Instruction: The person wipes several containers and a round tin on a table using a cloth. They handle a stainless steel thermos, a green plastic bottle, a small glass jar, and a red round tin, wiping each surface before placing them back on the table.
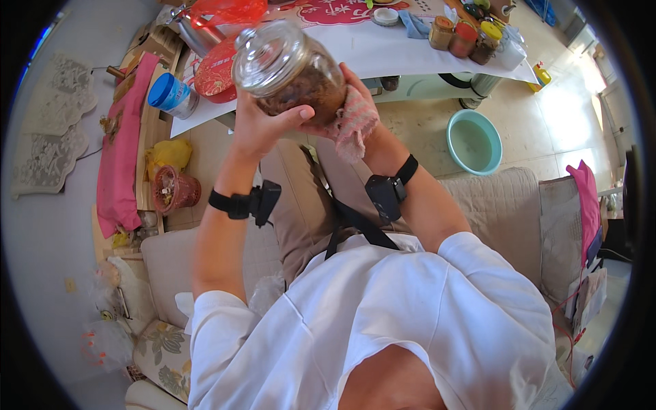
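Observation:
A round glass jar with a clear knobbed glass lid is held up in front of me, tilted so its lid leans to the upper left. Something dark brown fills its lower part. My left hand supports it from the near left side, the thumb laid across the glass. On the right side my right hand grips the jar, its fingers partly hidden behind it. A pink-and-white striped cloth hangs from the right hand against the jar's base.
Ahead stands a table with a white cover. On it are a red round box, a blue-lidded container and several condiment jars. A teal basin of water sits on the floor, right. A pink wastebasket stands left.

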A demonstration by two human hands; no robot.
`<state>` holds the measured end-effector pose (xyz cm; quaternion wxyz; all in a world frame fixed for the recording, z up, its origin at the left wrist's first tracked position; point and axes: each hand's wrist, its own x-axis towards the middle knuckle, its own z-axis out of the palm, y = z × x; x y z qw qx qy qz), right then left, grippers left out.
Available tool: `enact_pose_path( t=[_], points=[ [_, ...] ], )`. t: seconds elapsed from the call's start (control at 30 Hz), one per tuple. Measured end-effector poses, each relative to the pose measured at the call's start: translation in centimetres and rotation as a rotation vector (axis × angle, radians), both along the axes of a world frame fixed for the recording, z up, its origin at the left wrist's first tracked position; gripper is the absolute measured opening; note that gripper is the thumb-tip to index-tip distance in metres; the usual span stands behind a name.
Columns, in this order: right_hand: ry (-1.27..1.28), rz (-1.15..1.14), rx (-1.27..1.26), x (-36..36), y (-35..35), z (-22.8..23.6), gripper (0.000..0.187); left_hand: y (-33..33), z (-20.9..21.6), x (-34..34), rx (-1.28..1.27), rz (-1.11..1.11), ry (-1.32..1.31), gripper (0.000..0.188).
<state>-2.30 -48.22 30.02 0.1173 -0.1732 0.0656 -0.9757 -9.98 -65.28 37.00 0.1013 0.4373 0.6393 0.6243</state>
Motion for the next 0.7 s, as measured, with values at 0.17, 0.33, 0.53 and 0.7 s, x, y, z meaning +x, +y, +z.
enact_pose_path(
  t=[0.17,0.33,0.53,0.7],
  points=[
    [-0.054,-0.012,0.043,-1.6,0.3,-3.0,0.061,1.0,-4.0,0.1,0.145,0.125,0.040,0.094],
    [-0.493,-0.442,0.005,-0.1,2.9,-7.0,0.059,6.6,-7.4,-0.2,0.109,-0.051,0.196,0.083],
    [-0.454,-0.780,-0.150,5.2,12.0,-12.7,0.050,16.7,-8.6,0.7,-0.120,-0.388,0.241,0.119],
    [-0.411,-0.830,-0.137,11.3,18.4,-19.4,0.053,25.5,-10.1,2.3,-0.410,-0.654,0.123,0.120]
  ],
)
